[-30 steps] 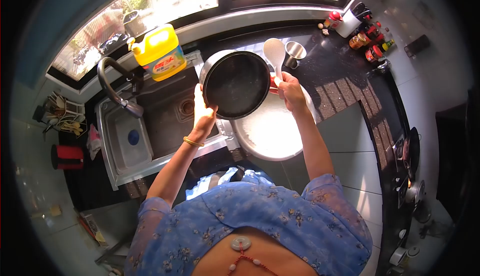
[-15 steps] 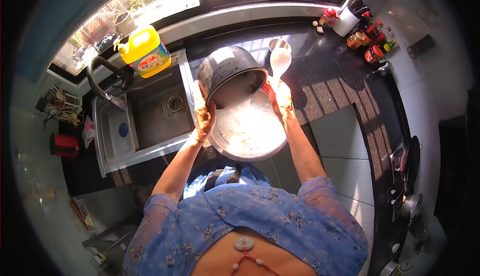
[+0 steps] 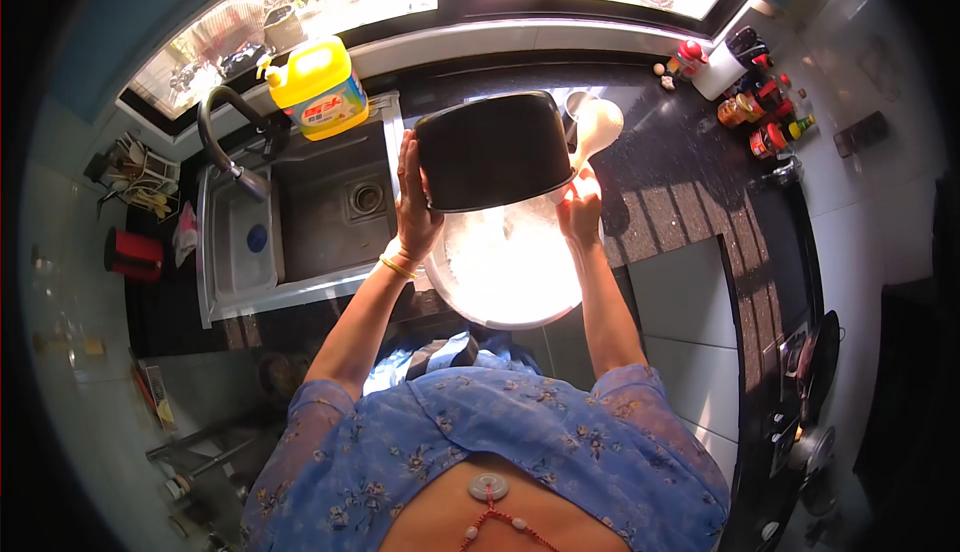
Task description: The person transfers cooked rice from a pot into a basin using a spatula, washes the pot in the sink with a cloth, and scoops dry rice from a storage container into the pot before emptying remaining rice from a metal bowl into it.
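Note:
A dark, deep cooking pot (image 3: 493, 152) is held tipped over a wide basin (image 3: 462, 314), its black face toward me. My left hand (image 3: 414, 214) presses along the pot's left side, fingers pointing up. A white spoon (image 3: 599, 127) sticks up out of my right hand (image 3: 580, 210), which is closed around its handle and also touches the pot's lower right edge. Bright white contents (image 3: 510, 262) fill the basin, too overexposed for me to make out their texture. Behind the spoon, a small metal cup (image 3: 577, 104) is partly hidden.
To the left lies a steel sink (image 3: 330, 232) with a black faucet (image 3: 215, 137). A yellow detergent jug (image 3: 320, 92) stands behind it. Sauce bottles and jars (image 3: 765, 117) line the right back corner of the dark counter (image 3: 650, 167). A red container (image 3: 133, 254) sits far left.
The pot has turned further over and swung right, so its dark face now shows instead of the pouring mouth. Both hands moved with it. The view has shifted slightly.

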{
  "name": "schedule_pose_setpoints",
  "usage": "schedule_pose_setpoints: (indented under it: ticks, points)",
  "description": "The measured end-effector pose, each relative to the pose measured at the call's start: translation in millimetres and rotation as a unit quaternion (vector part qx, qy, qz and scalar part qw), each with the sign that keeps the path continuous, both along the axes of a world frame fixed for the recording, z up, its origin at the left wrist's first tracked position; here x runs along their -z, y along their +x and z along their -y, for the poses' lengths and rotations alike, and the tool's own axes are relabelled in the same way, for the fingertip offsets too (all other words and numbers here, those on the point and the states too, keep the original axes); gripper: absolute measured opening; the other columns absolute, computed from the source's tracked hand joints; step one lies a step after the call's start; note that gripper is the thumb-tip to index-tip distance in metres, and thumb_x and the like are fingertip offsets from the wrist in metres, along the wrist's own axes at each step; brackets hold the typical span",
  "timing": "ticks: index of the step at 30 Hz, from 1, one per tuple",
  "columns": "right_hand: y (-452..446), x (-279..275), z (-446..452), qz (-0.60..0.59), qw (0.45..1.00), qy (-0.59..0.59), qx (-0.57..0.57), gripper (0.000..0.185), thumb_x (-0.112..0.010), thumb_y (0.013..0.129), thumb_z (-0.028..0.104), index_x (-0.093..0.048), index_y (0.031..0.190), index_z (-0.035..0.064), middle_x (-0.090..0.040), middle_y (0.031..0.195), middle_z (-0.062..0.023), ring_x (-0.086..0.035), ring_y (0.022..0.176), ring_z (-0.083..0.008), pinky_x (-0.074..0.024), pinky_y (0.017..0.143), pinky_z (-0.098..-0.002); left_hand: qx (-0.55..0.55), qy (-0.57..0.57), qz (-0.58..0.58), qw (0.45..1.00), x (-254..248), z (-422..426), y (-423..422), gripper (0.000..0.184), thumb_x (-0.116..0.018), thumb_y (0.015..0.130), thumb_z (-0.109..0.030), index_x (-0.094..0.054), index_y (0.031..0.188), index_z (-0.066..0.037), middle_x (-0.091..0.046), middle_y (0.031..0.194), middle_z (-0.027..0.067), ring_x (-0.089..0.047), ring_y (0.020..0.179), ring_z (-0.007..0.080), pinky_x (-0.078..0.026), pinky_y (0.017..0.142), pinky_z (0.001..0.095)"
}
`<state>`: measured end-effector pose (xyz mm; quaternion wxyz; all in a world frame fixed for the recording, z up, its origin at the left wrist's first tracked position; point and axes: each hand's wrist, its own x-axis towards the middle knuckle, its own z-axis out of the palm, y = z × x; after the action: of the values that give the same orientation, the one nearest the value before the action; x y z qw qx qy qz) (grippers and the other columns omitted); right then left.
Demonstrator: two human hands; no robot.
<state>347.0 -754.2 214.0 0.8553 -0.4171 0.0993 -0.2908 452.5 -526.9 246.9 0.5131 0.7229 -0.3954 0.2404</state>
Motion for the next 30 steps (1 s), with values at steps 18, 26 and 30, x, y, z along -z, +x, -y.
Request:
schedule_pose_setpoints:
  ticks: [18,26,30]
  points:
    - [171.6,23.4,-113.7,-0.283,0.956,-0.08,-0.017,0.018,-0.06,0.082,0.012,-0.059,0.096,0.0005,-0.062,0.072,-0.0082,-0.055,0.053,-0.0136,-0.0472,0.047,-0.0275,0.183,-0.236,-0.701,0.648,91.2,-190.7,74.4,0.018,-0.048,0.075,0.001,-0.055,0.091,0.001,-0.057,0.081,0.0097,-0.064,0.071,0.0256,-0.06,0.06,0.0449]
    - [246.3,130.5,-172.2,-0.272,0.953,-0.125,-0.046,0.016,-0.061,0.08,0.014,-0.058,0.088,0.0007,-0.064,0.086,-0.0146,-0.063,0.07,-0.0231,-0.0519,0.057,-0.0322,0.194,-0.281,-0.736,0.585,137.3,-331.4,75.2,0.012,-0.054,0.077,0.0,-0.055,0.083,0.01,-0.06,0.084,0.02,-0.064,0.079,0.0336,-0.057,0.072,0.0521]
    - [287.5,182.5,-139.0,-0.467,0.87,-0.153,-0.043,0.033,-0.061,0.084,0.031,-0.058,0.093,-0.0012,-0.065,0.082,-0.0168,-0.064,0.07,-0.0295,-0.0522,0.058,-0.0433,0.016,-0.193,-0.82,0.539,110.2,-343.8,98.2,0.023,-0.055,0.074,0.002,-0.05,0.094,0.01,-0.057,0.094,0.0229,-0.063,0.084,0.0346,-0.059,0.066,0.0496]
